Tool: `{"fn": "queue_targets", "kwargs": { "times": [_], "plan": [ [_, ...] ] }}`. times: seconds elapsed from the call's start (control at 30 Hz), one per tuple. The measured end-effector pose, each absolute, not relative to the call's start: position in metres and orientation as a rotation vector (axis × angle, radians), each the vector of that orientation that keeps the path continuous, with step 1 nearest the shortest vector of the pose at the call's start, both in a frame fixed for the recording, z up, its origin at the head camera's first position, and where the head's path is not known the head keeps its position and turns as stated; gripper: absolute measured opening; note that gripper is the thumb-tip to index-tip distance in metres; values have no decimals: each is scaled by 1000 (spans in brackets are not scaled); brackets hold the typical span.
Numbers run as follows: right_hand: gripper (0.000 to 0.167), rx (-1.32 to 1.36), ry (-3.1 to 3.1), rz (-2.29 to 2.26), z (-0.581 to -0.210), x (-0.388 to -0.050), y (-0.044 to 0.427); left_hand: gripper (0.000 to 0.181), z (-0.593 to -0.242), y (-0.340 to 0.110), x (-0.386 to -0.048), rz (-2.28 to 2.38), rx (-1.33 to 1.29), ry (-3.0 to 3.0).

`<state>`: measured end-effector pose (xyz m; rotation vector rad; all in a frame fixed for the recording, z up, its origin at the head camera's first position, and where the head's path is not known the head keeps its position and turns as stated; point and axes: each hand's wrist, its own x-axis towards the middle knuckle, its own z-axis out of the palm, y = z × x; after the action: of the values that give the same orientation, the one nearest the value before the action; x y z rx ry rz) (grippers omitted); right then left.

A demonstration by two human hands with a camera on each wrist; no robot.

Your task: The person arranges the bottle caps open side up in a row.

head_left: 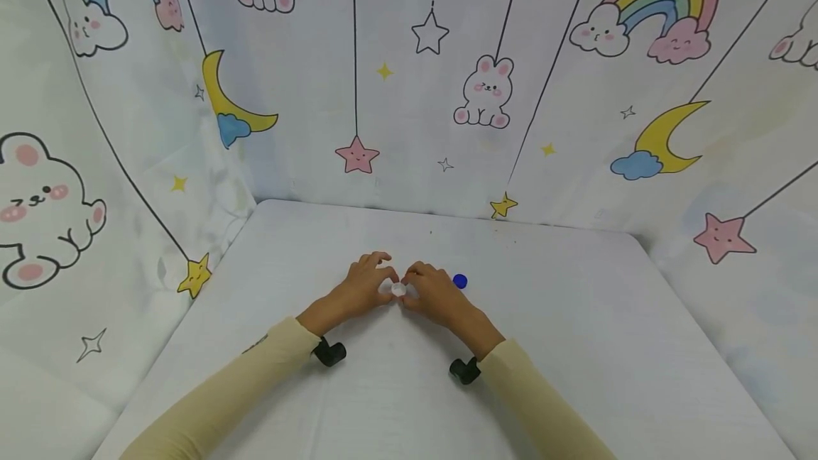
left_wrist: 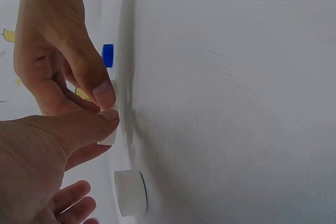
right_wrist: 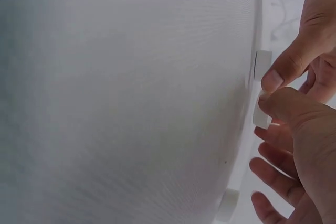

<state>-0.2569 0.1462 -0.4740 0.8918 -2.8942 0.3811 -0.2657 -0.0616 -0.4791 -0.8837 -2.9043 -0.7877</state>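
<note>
Between both hands, at mid-table, is a small white round piece (head_left: 399,289). My left hand (head_left: 359,289) pinches its left side with thumb and finger, and my right hand (head_left: 441,298) pinches its right side. Close up in the left wrist view, the fingertips of the left hand (left_wrist: 44,153) and right hand (left_wrist: 60,45) meet at the white piece (left_wrist: 108,136), partly covering it. The right wrist view shows the white piece (right_wrist: 261,113) under the right thumb, the other right fingers spread. A blue round piece (head_left: 460,281) lies just beyond my right hand.
A short white cylinder with a dark rim line (left_wrist: 131,192) rests beside my left hand. Another white piece (right_wrist: 227,205) shows low in the right wrist view. The white table (head_left: 575,346) meets a patterned cloth (head_left: 409,119) at its back and sides.
</note>
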Motion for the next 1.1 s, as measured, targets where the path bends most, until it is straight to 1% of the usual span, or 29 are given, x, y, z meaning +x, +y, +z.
{"fn": "queue_targets", "kwargs": {
  "times": [0.73, 0.87, 1.1],
  "plan": [
    [26, 931, -2883, 350, -479, -258, 141, 26, -481, -63, -265, -763, -856, -2961],
    [28, 926, -2879, 327, -479, -257, 142, 25, -482, -62, -265, -766, -852, -2952],
    [32, 897, -2925, 276, -475, -255, 146, 33, -482, -60, -264, -728, -870, -2959]
  ]
}}
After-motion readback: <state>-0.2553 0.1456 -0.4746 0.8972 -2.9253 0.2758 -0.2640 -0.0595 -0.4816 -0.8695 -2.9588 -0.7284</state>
